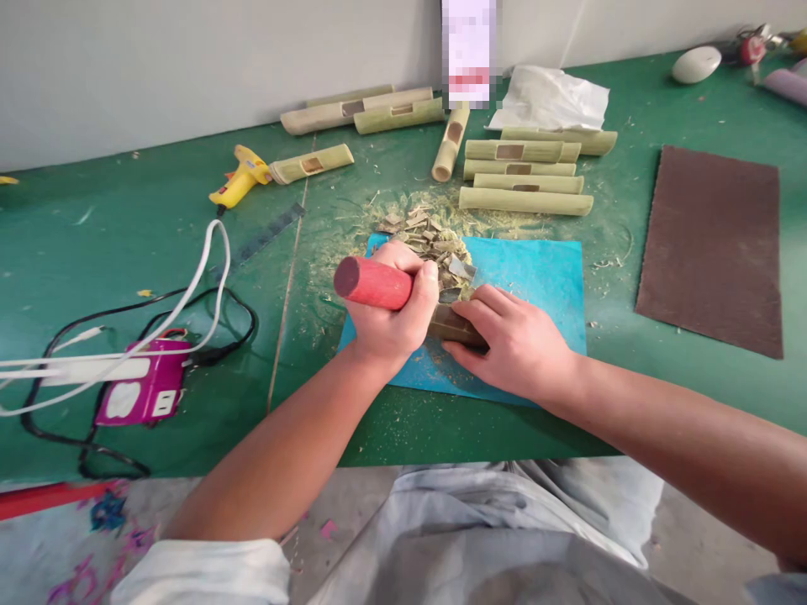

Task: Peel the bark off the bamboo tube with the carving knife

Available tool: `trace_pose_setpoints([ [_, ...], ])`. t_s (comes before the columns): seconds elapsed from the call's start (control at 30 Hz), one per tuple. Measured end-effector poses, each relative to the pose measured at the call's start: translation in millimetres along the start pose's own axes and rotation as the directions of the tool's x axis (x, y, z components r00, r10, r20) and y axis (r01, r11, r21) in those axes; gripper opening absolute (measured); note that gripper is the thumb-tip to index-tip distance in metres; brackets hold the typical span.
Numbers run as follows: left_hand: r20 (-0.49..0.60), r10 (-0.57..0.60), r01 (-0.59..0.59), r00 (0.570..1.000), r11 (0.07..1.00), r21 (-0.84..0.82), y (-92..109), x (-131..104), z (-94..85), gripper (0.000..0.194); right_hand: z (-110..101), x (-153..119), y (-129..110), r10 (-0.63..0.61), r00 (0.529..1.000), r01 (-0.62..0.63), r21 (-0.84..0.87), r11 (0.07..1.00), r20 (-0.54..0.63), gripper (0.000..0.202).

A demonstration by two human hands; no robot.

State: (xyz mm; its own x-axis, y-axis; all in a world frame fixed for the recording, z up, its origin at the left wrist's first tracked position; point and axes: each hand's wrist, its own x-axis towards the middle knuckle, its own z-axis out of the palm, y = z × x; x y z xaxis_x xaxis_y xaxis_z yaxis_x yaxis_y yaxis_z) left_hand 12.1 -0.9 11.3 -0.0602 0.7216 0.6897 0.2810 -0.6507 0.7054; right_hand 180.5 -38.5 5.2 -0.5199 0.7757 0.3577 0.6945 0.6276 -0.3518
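My left hand [387, 311] is closed around the red wooden handle [371, 283] of a cutting tool whose metal blade [450, 295] shows past my fingers. My right hand [510, 344] presses down on a short bamboo piece [452, 326] lying on a blue mat [535, 277]. The blade end meets the bamboo piece just beyond my left fingers. A heap of bamboo chips [432, 239] lies at the mat's far edge, right behind both hands.
Several cut bamboo tubes [523, 176] with rectangular slots lie at the back of the green table [126, 244]. A yellow glue gun [239, 178], a purple power strip [148, 391] with cables, brown sandpaper sheet [712, 244], white paper [548, 99] surround the mat.
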Motion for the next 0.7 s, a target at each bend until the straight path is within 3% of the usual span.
trace_pose_setpoints([
  [0.27,0.114,-0.025,0.018,0.993,0.998,0.060,0,-2,-11.4,0.025,-2,2,2,0.040,0.999,-0.041,0.055,0.998,0.015,0.024],
  [0.43,-0.067,-0.202,0.189,0.977,0.968,-0.165,-1,-4,-3.2,0.028,-2,0,2,0.039,0.999,-0.040,0.044,0.998,0.024,0.023],
  [0.5,-0.104,-0.228,0.202,0.968,0.955,-0.219,0,-3,1.0,0.027,-2,0,2,0.020,1.000,-0.020,0.015,1.000,0.015,0.022],
  [0.6,-0.157,-0.209,0.159,0.965,0.946,-0.282,0,-1,4.1,0.026,-1,-1,1,-0.025,0.999,0.025,-0.030,0.999,-0.025,0.021],
  [0.7,-0.153,-0.145,0.108,0.978,0.968,-0.227,-1,-1,3.6,0.024,0,-1,1,-0.063,0.996,0.059,-0.060,0.996,-0.067,0.021],
])
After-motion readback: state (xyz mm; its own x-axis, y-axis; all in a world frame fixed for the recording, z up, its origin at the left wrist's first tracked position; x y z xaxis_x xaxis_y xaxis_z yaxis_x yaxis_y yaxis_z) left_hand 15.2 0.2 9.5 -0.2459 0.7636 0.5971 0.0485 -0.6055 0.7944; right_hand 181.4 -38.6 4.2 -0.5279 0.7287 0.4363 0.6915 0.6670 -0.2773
